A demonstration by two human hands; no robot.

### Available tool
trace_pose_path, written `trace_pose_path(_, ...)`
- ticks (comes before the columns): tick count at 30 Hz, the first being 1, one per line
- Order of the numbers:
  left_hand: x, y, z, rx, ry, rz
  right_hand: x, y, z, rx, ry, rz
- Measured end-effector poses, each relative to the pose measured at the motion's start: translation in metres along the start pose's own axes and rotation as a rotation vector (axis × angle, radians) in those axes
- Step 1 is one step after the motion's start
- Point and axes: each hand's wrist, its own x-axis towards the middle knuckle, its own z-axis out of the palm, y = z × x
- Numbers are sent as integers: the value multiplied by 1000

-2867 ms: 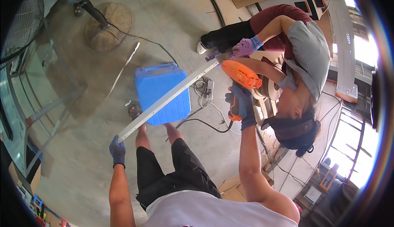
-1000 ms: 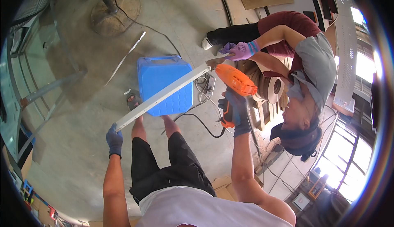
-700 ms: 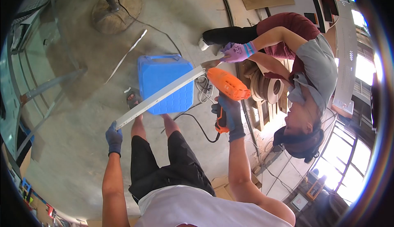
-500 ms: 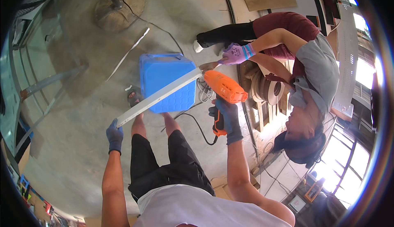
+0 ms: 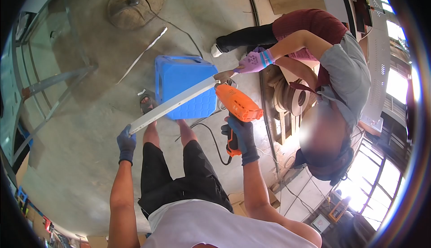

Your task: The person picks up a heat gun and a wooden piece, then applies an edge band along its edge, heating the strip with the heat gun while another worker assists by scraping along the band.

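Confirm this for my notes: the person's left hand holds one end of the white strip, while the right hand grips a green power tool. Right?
Not quite: the power tool is orange, as the head view shows. The left hand does hold the white strip.

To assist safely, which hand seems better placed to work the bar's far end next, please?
Right hand, probably: it holds the orange tool there; the left hand grips the bar at its other end.

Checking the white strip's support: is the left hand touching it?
Touching: the head view shows the left hand closed around one end of the white strip.
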Motion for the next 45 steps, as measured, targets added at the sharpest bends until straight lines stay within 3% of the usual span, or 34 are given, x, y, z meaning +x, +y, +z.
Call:
trace_pose_path(20, 0, 8, -3, -130, 0, -35, -18, 27, 32, -48, 33, -63)
trace_pose_path(45, 2, -3, 0, -133, 13, 134, -16, 38, 39, -6, 20, -80)
